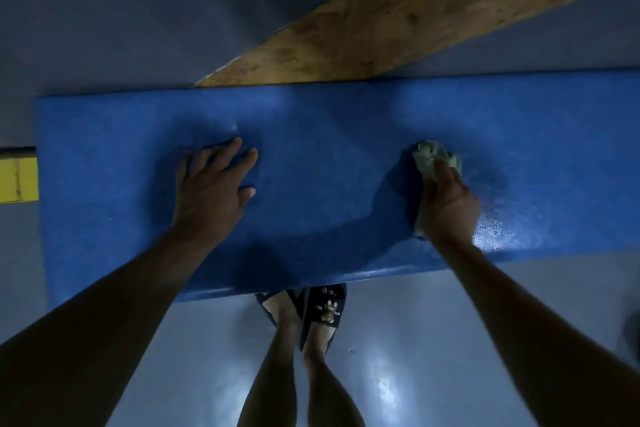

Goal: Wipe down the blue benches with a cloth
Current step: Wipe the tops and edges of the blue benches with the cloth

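A blue bench [329, 135] runs across the view from left to right, seen from straight above. My right hand [446, 204] grips a crumpled pale green cloth [434, 156] and presses it onto the bench's right part; the cloth sticks out past my fingers. A wet, shiny patch lies on the bench just right of that hand. My left hand [211, 184] rests flat on the bench's left part with fingers spread, holding nothing.
A wooden board [415, 17] slants from behind the bench toward the top right. A yellow block [19, 178] abuts the bench's left end. My feet in dark sandals [323, 312] stand on the glossy grey floor [398, 340] at the bench's near edge.
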Tool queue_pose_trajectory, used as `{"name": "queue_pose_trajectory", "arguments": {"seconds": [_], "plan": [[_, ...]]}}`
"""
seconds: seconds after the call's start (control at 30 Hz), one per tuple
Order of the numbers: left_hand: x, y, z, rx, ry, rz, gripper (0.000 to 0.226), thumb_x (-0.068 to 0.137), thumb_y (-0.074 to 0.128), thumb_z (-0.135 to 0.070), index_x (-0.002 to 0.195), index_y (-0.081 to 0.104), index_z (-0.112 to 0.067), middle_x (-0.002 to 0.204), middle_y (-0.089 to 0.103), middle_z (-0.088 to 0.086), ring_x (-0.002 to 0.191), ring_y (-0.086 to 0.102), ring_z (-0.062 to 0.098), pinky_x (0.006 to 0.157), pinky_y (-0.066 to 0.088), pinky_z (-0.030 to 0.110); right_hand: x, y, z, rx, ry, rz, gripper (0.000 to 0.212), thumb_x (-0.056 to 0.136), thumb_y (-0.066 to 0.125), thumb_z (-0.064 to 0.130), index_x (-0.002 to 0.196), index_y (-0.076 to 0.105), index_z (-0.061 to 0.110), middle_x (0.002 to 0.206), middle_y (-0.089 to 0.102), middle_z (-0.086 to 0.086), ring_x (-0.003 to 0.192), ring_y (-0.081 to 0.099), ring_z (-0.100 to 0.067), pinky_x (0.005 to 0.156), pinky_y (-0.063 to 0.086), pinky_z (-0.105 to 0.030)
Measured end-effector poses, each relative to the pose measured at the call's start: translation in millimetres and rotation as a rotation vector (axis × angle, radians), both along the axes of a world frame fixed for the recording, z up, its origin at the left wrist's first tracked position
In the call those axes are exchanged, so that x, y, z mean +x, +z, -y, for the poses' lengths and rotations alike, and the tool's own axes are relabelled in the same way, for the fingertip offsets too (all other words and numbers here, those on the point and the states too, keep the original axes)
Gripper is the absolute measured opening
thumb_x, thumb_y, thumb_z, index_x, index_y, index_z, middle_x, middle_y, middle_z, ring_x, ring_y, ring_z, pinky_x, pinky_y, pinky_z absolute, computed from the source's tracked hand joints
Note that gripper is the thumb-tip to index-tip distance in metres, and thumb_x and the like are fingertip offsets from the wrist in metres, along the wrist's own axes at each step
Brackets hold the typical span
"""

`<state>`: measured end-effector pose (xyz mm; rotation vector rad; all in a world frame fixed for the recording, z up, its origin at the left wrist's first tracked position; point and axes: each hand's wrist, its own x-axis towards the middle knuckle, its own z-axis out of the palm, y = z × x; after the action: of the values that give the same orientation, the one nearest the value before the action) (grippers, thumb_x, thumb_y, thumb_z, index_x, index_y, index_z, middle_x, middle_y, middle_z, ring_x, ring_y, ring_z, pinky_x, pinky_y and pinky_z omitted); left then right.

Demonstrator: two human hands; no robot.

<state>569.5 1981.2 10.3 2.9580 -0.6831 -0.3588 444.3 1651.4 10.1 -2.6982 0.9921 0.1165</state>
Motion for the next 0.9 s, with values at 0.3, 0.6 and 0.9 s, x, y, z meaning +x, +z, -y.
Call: {"name": "queue_pose_trajectory", "arguments": {"seconds": [0.3,0.6,0.9], "plan": [[-27,12,0,-0.011,-0.023,0.057,0.06,0.085,0.068,-0.03,0.141,0.047,-0.023,0.151,0.041,0.002,0.127,0.043,0.036,0.107,0.03,0.051,-13,7,-144,0.284,0.718,0.076,0.045,0.082,0.062,0.02,0.127,0.059,0.024,0.112,0.068,0.003,0.083,0.069,-0.027,0.056,0.054,-0.032],[-91,19,-5,-0.008,-0.003,0.02,0.057,0.084,0.071,-0.03,0.138,0.054,-0.024,0.147,0.047,0.001,0.119,0.049,0.035,0.1,0.035,0.049,-65,10,17,0.064,0.261,0.015,0.042,0.093,0.036,0.036,0.132,0.053,0.034,0.128,0.062,-0.001,0.092,0.067,-0.038,0.071,0.056,-0.045],[-123,19,-14,0.021,0.0,-0.014,0.064,0.079,0.076,-0.027,0.139,0.053,-0.023,0.152,0.043,0.001,0.12,0.05,0.035,0.1,0.037,0.05,-72,7,-147,0.362,0.362,0.107,0.038,0.093,0.051,0.016,0.131,0.057,0.021,0.122,0.065,-0.002,0.096,0.068,-0.029,0.07,0.059,-0.041]]}}
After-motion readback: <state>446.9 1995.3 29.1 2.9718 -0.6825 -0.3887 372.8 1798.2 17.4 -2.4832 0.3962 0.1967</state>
